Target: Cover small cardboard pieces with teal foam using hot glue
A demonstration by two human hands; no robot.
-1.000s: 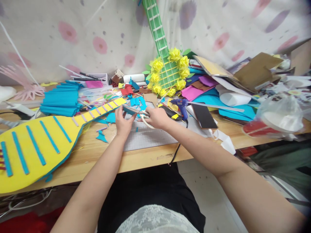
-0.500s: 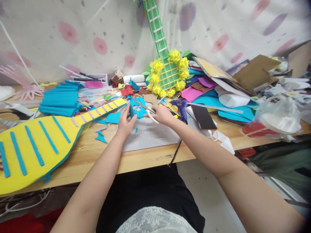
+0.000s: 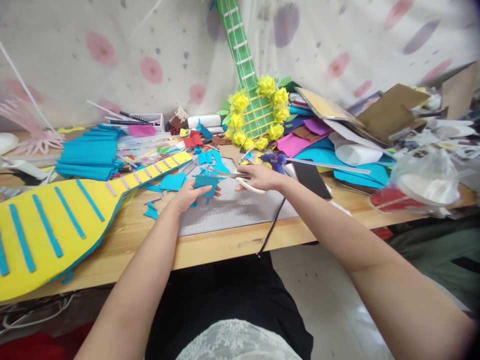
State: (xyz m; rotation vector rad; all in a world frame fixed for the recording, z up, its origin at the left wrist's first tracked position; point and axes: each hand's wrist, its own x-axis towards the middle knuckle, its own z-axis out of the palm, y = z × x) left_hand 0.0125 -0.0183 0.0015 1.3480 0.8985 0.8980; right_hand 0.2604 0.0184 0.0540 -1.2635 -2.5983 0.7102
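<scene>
Pinched in my left hand is a small blue piece of paper or felt, its flat face turned up toward me. My right hand is closed round the pale handles of a pair of scissors. The blades point left and lie at the upper right edge of the blue piece; whether they touch it I cannot make out. Below both hands is a pale grey cutting mat, with blue scraps lying around. A yellow paper instrument with blue strips lies left of my left hand.
A green paper guitar with yellow flowers leans on the curtain at the back. Right of the mat are a blue glue gun, a dark phone and a bagged red cup. Pleated blue paper lies back left.
My left hand has turned the blue piece from edge-on to face-up. The scissors have swung to point left toward it, and my right hand has shifted slightly right.
</scene>
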